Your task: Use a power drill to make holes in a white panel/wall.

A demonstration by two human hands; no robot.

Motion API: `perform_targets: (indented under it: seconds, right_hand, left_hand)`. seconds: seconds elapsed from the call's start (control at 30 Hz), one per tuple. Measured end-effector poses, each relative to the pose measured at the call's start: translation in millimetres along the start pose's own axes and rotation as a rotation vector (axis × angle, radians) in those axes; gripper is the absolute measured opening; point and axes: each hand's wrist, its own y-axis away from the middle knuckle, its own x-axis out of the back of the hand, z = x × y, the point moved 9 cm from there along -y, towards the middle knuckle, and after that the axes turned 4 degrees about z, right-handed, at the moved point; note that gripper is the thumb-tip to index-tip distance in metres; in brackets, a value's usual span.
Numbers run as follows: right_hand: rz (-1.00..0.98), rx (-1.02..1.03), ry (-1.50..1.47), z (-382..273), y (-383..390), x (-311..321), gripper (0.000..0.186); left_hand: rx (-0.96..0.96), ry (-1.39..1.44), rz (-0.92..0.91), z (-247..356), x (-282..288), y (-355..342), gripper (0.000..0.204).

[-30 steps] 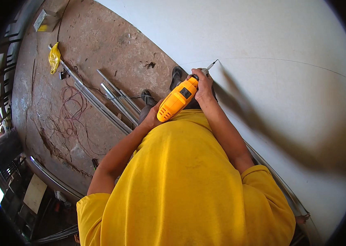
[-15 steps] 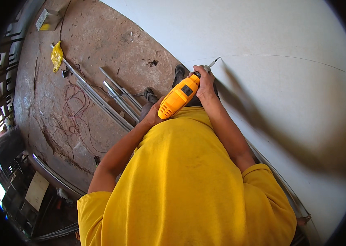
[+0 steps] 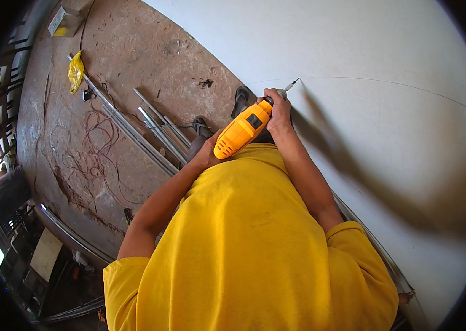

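A yellow-orange power drill (image 3: 242, 131) is held slantwise in front of my waist, pointing up and to the right. My right hand (image 3: 280, 111) wraps round its front end, just behind the chuck. At the drill's rear, my left hand (image 3: 205, 154) is closed on it; its fingers and the handle are mostly hidden beneath the body. From the chuck, a slim bit (image 3: 294, 83) reaches a thin curved line on a large white panel (image 3: 376, 44). Its tip appears to meet the panel at that line.
Metal tubes (image 3: 161, 132) lie on the worn floor to my left, beside tangled reddish wire (image 3: 98, 140) and a yellow plastic bag (image 3: 76, 71). A pale box (image 3: 63, 23) stands at the far left. My sandalled foot (image 3: 240, 101) is near the panel's edge.
The view has shifted slightly. Both hands keep the drill in nearly the same pose, with its tip still at the line.
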Motion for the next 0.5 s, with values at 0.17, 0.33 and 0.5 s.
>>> perform_targets:
  seconds: [0.17,0.33,0.5]
  right_hand:
    - [-0.033,-0.039,-0.006,5.8,-4.2,3.1,0.014]
    - [-0.028,-0.016,0.003,2.5,-4.0,4.5,0.012]
    - [-0.009,-0.018,0.016,5.7,-12.9,10.6,0.011]
  left_hand:
    - [0.055,-0.037,0.001,-3.1,1.1,1.1,0.074]
    - [0.034,-0.064,-0.001,-5.9,0.7,1.6,0.073]
    - [0.029,-0.101,-0.007,-2.9,-1.0,0.4,0.073]
